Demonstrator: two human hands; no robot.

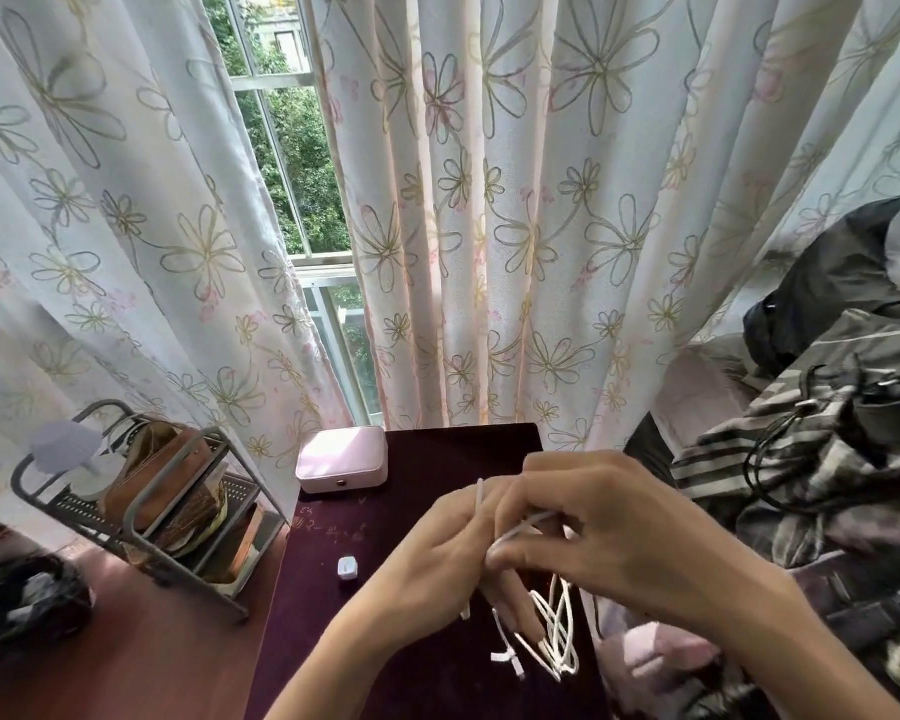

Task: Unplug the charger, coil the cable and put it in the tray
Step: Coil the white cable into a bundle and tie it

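Observation:
A white cable (559,636) hangs in several loose loops below my two hands, over a dark maroon table (427,470). My left hand (437,553) holds the loops, and one cable end sticks up above its fingers. My right hand (604,527) pinches a strand of the same cable just to the right, touching the left hand. A small white charger plug (347,569) lies loose on the table, left of my hands. A pink closed case (342,458) sits at the table's far left corner.
A grey metal rack (141,506) with a brown bag and books stands left of the table on a reddish surface. Flowered curtains hang behind, with a window gap. Clothes and black cords are piled on the right. A dark bag lies at the lower left.

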